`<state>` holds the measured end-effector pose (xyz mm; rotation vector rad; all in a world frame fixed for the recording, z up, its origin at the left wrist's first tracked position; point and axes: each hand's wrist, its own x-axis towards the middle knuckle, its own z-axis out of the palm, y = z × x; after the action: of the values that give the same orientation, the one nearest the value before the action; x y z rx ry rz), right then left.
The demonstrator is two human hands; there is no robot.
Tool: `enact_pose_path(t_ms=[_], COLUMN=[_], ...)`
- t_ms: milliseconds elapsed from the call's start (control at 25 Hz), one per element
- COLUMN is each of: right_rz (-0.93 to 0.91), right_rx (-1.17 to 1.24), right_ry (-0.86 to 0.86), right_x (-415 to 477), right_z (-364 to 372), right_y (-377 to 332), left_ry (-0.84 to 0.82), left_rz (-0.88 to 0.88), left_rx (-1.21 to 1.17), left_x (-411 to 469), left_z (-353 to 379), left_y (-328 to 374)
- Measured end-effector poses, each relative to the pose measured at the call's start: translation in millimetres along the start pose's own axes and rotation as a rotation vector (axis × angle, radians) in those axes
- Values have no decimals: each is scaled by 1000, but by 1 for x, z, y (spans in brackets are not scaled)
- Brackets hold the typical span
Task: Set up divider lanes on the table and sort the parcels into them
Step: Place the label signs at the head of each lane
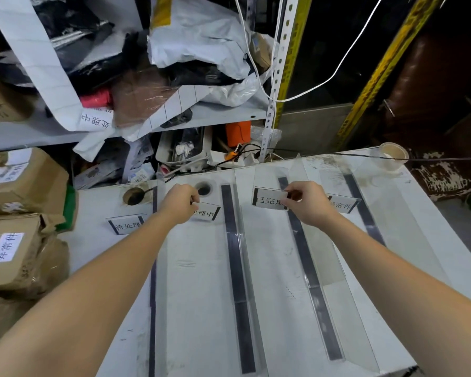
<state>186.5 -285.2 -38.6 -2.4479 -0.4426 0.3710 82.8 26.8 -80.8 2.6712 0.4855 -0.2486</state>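
Clear acrylic dividers with dark base strips (235,257) run front to back across the white table (201,295), forming lanes. Small label stands sit near the far end. My left hand (180,204) pinches the top of the second label stand (206,213). Over in the third lane, my right hand (307,202) pinches the right edge of another label stand (267,200) and holds it slightly lifted. A first label stand (127,224) stands at the left, and a fourth (341,205) at the right. Brown cardboard parcels (19,240) are stacked left of the table.
A cluttered metal shelf (147,126) with bags and parcels rises behind the table. Two cable holes (203,189) open in the table's far part. A clear plastic cup (392,156) stands at the far right corner. Cables cross the back edge.
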Motion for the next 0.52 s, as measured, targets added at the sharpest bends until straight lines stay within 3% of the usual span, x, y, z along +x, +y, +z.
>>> enact_pose_path(t_ms=[280,520], right_rz=[26,83], right_rx=[-7,6], right_ry=[6,-22], right_x=[12,19], right_z=[9,17], right_y=[2,10], left_ry=[-82,-116], left_rz=[-35,-83], left_rx=[182,64], left_x=[7,15], left_z=[3,0], left_y=[2,4])
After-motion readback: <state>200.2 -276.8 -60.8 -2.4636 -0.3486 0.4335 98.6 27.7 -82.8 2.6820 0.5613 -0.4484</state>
